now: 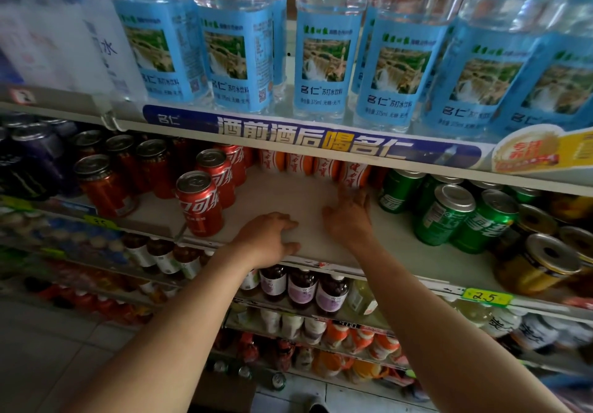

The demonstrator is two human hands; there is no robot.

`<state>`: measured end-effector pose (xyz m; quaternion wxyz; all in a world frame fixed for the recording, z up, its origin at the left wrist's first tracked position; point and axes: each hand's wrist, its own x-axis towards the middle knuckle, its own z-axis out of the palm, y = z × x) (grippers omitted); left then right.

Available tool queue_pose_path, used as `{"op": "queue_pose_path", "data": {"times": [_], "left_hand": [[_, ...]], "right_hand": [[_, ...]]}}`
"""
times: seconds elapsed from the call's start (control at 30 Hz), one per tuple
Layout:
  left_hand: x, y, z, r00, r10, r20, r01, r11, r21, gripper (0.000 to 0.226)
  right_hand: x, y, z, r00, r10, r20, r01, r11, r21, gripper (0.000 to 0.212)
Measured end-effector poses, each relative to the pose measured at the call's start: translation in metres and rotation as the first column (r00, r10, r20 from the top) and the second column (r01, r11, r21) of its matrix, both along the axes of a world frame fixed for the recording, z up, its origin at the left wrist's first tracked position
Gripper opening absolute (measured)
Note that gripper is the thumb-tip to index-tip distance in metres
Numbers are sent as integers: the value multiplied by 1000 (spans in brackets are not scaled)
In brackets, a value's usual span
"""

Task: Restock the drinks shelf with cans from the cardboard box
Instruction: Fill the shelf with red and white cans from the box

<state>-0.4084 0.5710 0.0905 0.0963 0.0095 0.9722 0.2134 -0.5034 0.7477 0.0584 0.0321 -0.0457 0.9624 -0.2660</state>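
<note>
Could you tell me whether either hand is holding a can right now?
No, the left hand and right hand both rest empty on the bare shelf between the red cans and green cans.

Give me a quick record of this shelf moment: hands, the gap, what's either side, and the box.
left hand: resting on shelf, holding nothing
right hand: fingers reaching toward orange-and-white cans at the back
gap: bare shelf between the two can groups
left of gap: red cola cans
right of gap: green cans
cardboard box: on the floor below, cans inside
</note>
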Motion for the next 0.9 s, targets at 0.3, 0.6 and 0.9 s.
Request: {"op": "queue_pose_path", "data": {"times": [0.3,0.6,0.9], "left_hand": [[-3,-2,-1,1000,-12,-9,12,1000,-14,61],[-5,-2,-5,999,-25,-38,25,1000,-10,60],[53,-16,3,847,212,-488,1,917,399,21]], "right_hand": [[-15,1,3,1000,-25,13,26,998,-62,87],[-26,-1,2,997,-53,58,57,996,-71,89],[87,-19,67,937,111,-331,-254,867,-429,22]]}}
